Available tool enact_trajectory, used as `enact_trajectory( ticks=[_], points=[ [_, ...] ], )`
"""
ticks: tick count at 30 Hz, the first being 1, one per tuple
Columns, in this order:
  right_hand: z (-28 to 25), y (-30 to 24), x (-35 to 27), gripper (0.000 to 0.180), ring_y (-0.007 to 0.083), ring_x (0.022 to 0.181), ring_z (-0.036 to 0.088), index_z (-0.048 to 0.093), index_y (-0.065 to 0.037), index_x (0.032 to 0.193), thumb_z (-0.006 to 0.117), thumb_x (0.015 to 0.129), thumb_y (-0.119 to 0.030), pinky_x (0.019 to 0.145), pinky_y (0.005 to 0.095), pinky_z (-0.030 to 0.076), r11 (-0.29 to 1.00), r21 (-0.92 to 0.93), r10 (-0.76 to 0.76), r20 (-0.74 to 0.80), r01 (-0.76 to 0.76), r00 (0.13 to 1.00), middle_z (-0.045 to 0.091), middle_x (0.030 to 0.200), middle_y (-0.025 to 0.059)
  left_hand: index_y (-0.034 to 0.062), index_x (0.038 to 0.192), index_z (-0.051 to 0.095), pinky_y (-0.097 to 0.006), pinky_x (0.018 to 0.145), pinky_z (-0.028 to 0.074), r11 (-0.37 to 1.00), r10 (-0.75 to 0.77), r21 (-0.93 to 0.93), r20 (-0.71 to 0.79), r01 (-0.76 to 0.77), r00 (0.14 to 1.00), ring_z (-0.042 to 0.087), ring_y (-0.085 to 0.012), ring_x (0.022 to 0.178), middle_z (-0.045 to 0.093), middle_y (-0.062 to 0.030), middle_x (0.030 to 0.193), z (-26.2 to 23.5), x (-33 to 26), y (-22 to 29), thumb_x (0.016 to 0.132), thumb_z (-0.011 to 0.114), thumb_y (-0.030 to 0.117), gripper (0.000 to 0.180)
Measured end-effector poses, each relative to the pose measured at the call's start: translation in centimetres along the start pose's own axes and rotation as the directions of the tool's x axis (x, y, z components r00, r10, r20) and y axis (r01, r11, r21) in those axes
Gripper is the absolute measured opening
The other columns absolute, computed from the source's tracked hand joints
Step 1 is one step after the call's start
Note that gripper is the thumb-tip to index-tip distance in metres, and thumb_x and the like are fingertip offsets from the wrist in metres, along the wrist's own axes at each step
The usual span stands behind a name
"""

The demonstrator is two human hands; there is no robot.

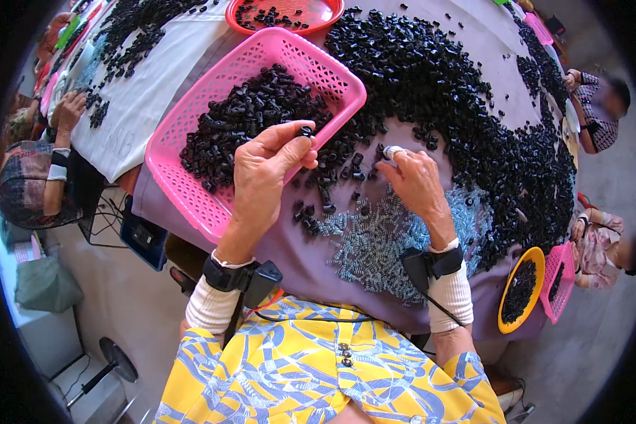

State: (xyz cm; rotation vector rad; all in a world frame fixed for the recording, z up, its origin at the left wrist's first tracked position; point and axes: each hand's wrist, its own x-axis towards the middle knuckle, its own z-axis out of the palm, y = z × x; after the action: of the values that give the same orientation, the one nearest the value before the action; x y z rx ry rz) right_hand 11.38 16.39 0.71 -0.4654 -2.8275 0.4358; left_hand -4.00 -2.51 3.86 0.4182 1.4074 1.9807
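My left hand [260,173] is raised over the near right side of a pink perforated basket [184,134]. Its thumb and forefinger pinch a small black plastic part [305,131]. Inside the basket lies a heap of similar black parts [251,106]. To the right, my right hand [418,180] is closed low over the table, white tape on one fingertip. Whatever its fingers hold is too small to make out. Loose black parts [355,166] lie between the two hands. Nearer me, below the right hand, small pale-blue coils that look like springs [374,244] are spread on the cloth.
A large pile of black parts [410,63] curves across the purple tablecloth [290,261]. Beyond the basket stands a red tray [314,27]. At the right edge are a yellow bowl [505,311] and a pink basket [564,297]. Other people sit left and right.
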Motion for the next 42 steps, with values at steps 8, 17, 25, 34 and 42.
enact_trajectory(
  ticks=[8, 17, 25, 34, 42],
  points=[
    [2.2, 0.0, 3.4, 0.011, 0.03, 0.069, 0.06, 0.058, -0.006, 0.078, 0.061, 0.08, -0.016, 0.065, 0.0418, 0.042, 0.991, -0.108, -0.09, -0.049, 0.084, 0.995, 0.062, 0.071, 0.0113, -0.0015, 0.109, 0.063, -0.025, 0.07, 0.053, 1.0, 0.008, 0.011, 0.01, -0.008, 1.0, 0.062, -0.012, 0.072, 0.067, -0.009, 0.088, 0.2, 0.0, -0.3, 0.087, 0.062, 0.006, 0.023],
    [1.8, 0.7, 2.9, 0.007, 0.0285, 0.064, 0.06, 0.057, -0.006, 0.073, 0.059, 0.077, -0.011, 0.067, 0.0404, 0.041, 0.987, -0.127, -0.106, -0.053, 0.098, 0.993, 0.06, 0.063, 0.0112, -0.0012, 0.108, 0.063, -0.025, 0.07, 0.052, 0.995, 0.049, 0.085, 0.03, -0.051, 0.998, 0.062, -0.0112, 0.072, 0.066, -0.0081, 0.086, 0.9, -0.2, -0.5, 0.087, 0.061, 0.007, 0.023],
    [-2.2, -3.8, -0.4, 0.015, 0.0255, 0.062, 0.059, 0.061, -0.002, 0.086, 0.069, 0.074, -0.007, 0.068, 0.0352, 0.046, 0.787, 0.615, 0.259, -0.267, -0.043, 0.928, 0.062, 0.071, 0.0101, -0.0018, 0.11, 0.059, -0.029, 0.075, 0.055, 0.968, -0.166, -0.147, 0.236, 0.204, 0.957, 0.064, -0.0141, 0.08, 0.066, -0.0086, 0.093, 4.9, -0.4, -2.6, 0.09, 0.057, 0.006, 0.022],
    [-5.4, -4.4, -0.4, 0.017, 0.0274, 0.065, 0.058, 0.061, -0.002, 0.083, 0.068, 0.078, -0.017, 0.071, 0.0383, 0.041, 0.932, 0.254, -0.169, -0.326, 0.259, 0.93, 0.06, 0.069, 0.0097, -0.0015, 0.109, 0.06, -0.026, 0.075, 0.054, 0.974, -0.118, -0.156, 0.269, 0.164, 0.956, 0.063, -0.0116, 0.079, 0.065, -0.0071, 0.095, 5.5, -0.8, -2.4, 0.089, 0.059, 0.007, 0.022],
    [-6.4, -4.1, 0.0, 0.017, 0.03, 0.066, 0.056, 0.061, -0.003, 0.08, 0.066, 0.078, -0.018, 0.068, 0.0379, 0.041, 0.927, 0.302, -0.142, -0.272, 0.225, 0.952, 0.058, 0.067, 0.0118, -0.0011, 0.105, 0.062, -0.021, 0.062, 0.047, 0.996, 0.048, 0.054, 0.266, -0.065, 0.963, 0.056, -0.0051, 0.068, 0.064, -0.001, 0.081, 6.1, -0.9, -1.3, 0.087, 0.061, 0.006, 0.02]
  ],
)
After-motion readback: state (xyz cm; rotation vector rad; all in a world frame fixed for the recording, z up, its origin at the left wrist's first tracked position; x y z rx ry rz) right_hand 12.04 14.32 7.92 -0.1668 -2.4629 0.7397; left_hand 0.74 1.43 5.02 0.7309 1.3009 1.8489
